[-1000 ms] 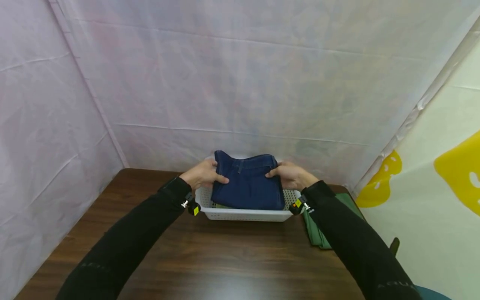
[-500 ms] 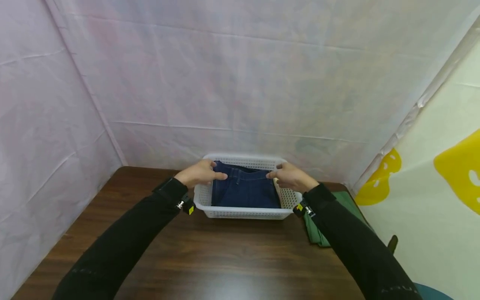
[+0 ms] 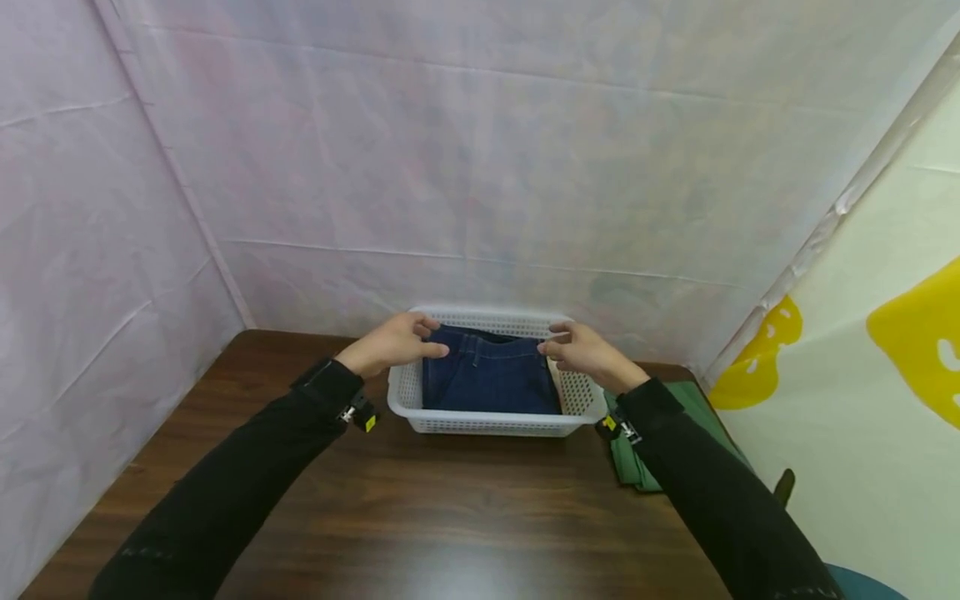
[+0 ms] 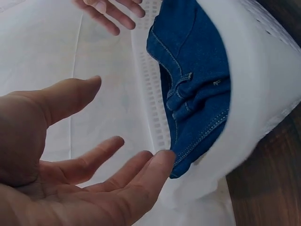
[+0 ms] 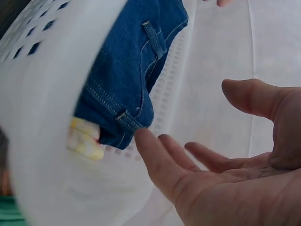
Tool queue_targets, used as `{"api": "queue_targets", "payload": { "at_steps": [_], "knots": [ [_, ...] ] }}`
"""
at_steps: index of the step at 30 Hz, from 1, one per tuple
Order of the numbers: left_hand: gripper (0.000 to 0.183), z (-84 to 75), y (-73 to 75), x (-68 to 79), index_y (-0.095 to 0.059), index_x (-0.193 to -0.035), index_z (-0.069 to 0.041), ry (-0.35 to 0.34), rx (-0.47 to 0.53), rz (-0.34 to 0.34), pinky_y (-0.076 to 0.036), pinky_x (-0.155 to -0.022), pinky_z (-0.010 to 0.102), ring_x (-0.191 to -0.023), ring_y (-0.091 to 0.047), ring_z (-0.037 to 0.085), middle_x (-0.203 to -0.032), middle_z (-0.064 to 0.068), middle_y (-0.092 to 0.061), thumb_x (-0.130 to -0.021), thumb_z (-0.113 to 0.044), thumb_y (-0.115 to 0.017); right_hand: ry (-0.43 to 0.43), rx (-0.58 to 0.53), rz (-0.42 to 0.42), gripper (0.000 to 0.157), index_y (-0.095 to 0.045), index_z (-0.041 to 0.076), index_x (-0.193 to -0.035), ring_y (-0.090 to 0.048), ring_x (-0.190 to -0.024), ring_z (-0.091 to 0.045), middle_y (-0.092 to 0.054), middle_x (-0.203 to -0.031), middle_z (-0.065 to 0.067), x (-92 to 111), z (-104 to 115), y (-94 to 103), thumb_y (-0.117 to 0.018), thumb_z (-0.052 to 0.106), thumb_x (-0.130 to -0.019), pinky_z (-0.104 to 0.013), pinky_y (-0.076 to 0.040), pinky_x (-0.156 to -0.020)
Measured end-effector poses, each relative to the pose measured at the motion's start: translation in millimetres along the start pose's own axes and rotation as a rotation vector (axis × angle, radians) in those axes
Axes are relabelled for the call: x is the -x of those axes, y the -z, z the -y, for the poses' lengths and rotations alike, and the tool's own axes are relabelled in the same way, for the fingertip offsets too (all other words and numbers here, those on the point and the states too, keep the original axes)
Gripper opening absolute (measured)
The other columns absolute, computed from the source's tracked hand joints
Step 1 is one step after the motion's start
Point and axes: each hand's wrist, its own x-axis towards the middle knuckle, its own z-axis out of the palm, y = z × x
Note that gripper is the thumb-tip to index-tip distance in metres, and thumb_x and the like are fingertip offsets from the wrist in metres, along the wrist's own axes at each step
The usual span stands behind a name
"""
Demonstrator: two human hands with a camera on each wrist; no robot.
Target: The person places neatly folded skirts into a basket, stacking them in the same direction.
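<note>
Folded dark blue jeans (image 3: 491,375) lie inside a white perforated plastic basket (image 3: 495,425), waistband toward the back. Over the basket's left side is my left hand (image 3: 397,342), thumb and fingers spread apart and holding nothing. My right hand (image 3: 588,354) hovers over the right side, its fingers loosely extended and empty. In the left wrist view, the left fingers (image 4: 141,181) come close to the jeans' waistband corner; whether they touch cannot be told. A pale cloth with yellow and pink patches (image 5: 84,139) shows beneath the jeans in the right wrist view.
Folded green cloth (image 3: 633,462) lies on the brown wooden table (image 3: 465,508) right of the basket, partly hidden by the right forearm. A whitish fabric wall (image 3: 465,167) rises just behind the basket. A blue rounded object (image 3: 862,583) shows at the lower right.
Both hands held the jeans above the basket, then lowered them in and let go. The hands have since drawn slightly apart, outward from the jeans.
</note>
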Motion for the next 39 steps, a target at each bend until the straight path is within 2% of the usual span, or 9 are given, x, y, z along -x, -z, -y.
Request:
{"api": "queue_targets", "payload": {
  "at_steps": [6, 11, 17, 25, 29, 33, 39],
  "knots": [
    [0.060, 8.9, -0.9, 5.2, -0.056, -0.168, -0.001, -0.118, -0.087, -0.040, -0.056, -0.126, 0.064, -0.157, -0.057, 0.055, -0.173, 0.034, -0.053, -0.117, -0.027, -0.074, 0.075, 0.180, -0.094, 0.072, -0.030, 0.004, -0.183, -0.054, -0.162, -0.050, -0.046, -0.180, -0.030, 8, -10, -0.7, -0.061, 0.031, -0.124, -0.060, -0.056, -0.129],
    [0.053, 14.3, -5.0, 13.9, -0.064, -0.162, -0.002, -0.180, -0.158, -0.095, -0.060, -0.122, 0.064, -0.153, -0.063, 0.055, -0.168, 0.031, -0.061, -0.116, -0.027, -0.077, 0.185, 0.294, -0.185, 0.067, -0.037, 0.005, -0.181, -0.052, -0.163, -0.054, -0.050, -0.177, -0.030, 20, -24, 1.9, -0.061, 0.031, -0.124, -0.061, -0.056, -0.127],
    [0.050, 16.4, -13.3, 31.9, -0.069, -0.159, -0.009, -0.198, -0.175, -0.143, -0.061, -0.119, 0.064, -0.151, -0.066, 0.050, -0.165, 0.023, -0.067, -0.114, -0.028, -0.079, 0.280, 0.362, -0.310, 0.060, -0.047, 0.000, -0.174, -0.055, -0.159, -0.057, -0.054, -0.174, -0.032, 37, -42, 7.1, -0.064, 0.024, -0.122, -0.068, -0.050, -0.131],
    [0.047, 18.9, -30.9, 58.2, -0.073, -0.156, -0.016, -0.223, -0.221, -0.180, -0.063, -0.113, 0.063, -0.148, -0.068, 0.045, -0.163, 0.018, -0.070, -0.113, -0.031, -0.082, 0.348, 0.403, -0.431, 0.055, -0.053, -0.002, -0.169, -0.057, -0.155, -0.059, -0.054, -0.171, -0.034, 58, -71, 18.5, -0.067, 0.016, -0.120, -0.071, -0.054, -0.124],
    [0.043, 20.5, -43.3, 67.4, -0.076, -0.151, -0.015, -0.279, -0.226, -0.191, -0.063, -0.113, 0.064, -0.142, -0.071, 0.044, -0.158, 0.017, -0.073, -0.111, -0.029, -0.084, 0.353, 0.411, -0.474, 0.054, -0.054, -0.005, -0.167, -0.061, -0.149, -0.058, -0.057, -0.166, -0.036, 65, -88, 21.4, -0.068, 0.016, -0.119, -0.073, -0.055, -0.121],
    [0.041, 20.6, -58.0, 74.7, -0.078, -0.148, -0.016, -0.315, -0.230, -0.191, -0.063, -0.114, 0.062, -0.138, -0.074, 0.042, -0.155, 0.015, -0.075, -0.110, -0.027, -0.086, 0.304, 0.436, -0.481, 0.055, -0.054, -0.005, -0.166, -0.061, -0.147, -0.059, -0.056, -0.165, -0.038, 72, -108, 20.7, -0.068, 0.019, -0.119, -0.076, -0.054, -0.119],
    [0.038, 18.8, -78.9, 83.2, -0.080, -0.144, -0.015, -0.383, -0.220, -0.201, -0.064, -0.113, 0.061, -0.134, -0.075, 0.040, -0.149, 0.012, -0.078, -0.107, -0.021, -0.088, 0.233, 0.503, -0.448, 0.057, -0.053, -0.007, -0.167, -0.057, -0.148, -0.064, -0.052, -0.165, -0.043, 79, -133, 19.9, -0.069, 0.020, -0.119, -0.081, -0.051, -0.118]
  ]
}}
